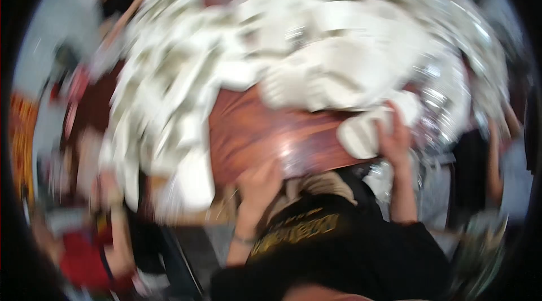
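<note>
My right hand (395,140) is at the right of the brown table, its fingers against a flat white piece with rounded ends (359,136), which it appears to grip. The piece looks like an insole or a slipper sole, but blur hides its exact kind. Near the table's front edge, my left hand (261,183) hangs low in front of me. Its fingers are smeared by motion, and I see nothing clear in them. Just beyond both hands spreads a big heap of similar white pieces (339,69).
Bare wood-patterned tabletop (259,131) lies between the heaps. More white pieces (169,92) are piled at the left, some overhanging the edge. Clear plastic wrapping (435,97) glints at the right. A person in red (84,258) is at lower left; others stand around the table.
</note>
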{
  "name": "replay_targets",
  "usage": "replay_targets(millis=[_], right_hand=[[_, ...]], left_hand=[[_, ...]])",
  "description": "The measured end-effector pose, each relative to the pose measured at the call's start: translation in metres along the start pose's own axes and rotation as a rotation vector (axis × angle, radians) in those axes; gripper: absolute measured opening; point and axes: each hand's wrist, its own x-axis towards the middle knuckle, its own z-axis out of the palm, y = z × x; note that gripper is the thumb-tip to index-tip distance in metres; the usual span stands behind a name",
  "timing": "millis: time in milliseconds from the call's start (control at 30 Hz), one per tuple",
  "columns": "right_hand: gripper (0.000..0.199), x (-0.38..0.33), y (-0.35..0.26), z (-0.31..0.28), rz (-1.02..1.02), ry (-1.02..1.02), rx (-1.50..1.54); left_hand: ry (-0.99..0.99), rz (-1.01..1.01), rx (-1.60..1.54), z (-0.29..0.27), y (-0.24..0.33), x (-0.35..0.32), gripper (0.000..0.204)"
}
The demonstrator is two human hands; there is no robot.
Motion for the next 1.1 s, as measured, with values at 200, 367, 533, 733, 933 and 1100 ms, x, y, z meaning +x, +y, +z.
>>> replay_targets(millis=[200,367,533,733,933,1100], right_hand=[[0.041,0.000,0.031,-0.008,-0.203,0.221,0.246],[0.037,-0.014,0.064,-0.019,-0.241,0.383,0.116],[0.026,-0.004,0.066,-0.004,-0.315,0.388,-0.136],[0.023,0.000,0.069,-0.002,-0.347,0.409,-0.156],[0.023,-0.002,0.066,-0.002,-0.322,0.373,-0.155],[0.024,-0.001,0.068,0.005,-0.342,0.437,-0.137]], left_hand=[[-0.117,-0.277,-0.222,0.001,0.015,0.015,0.012],[-0.298,-0.017,-0.390,0.056,0.041,0.030,0.011],[-0.449,-0.004,-0.279,0.067,0.040,0.044,0.012],[-0.549,-0.150,-0.252,0.050,0.055,0.060,0.006],[-0.557,-0.211,-0.238,0.050,0.050,0.055,0.007],[-0.564,-0.110,-0.214,0.054,0.050,0.052,0.013]])
